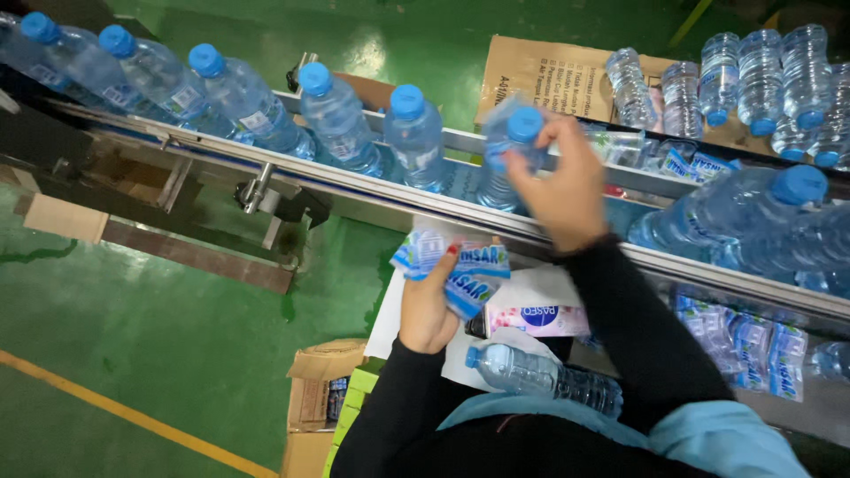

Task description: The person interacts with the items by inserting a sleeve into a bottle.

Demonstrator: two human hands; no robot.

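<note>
Green floor (pixel 133 336) under conveyor (pixel 372 190) of bottles; right hand (pixel 558 190) gripping label sleeve (pixel 509 119) over capped bottle (pixel 505 181), left hand (pixel 429 305) clutching labels (pixel 456 265)

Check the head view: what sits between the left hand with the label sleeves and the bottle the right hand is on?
Head view: only the conveyor's near metal rail lies between the left hand and the bottle under the right hand.
</note>
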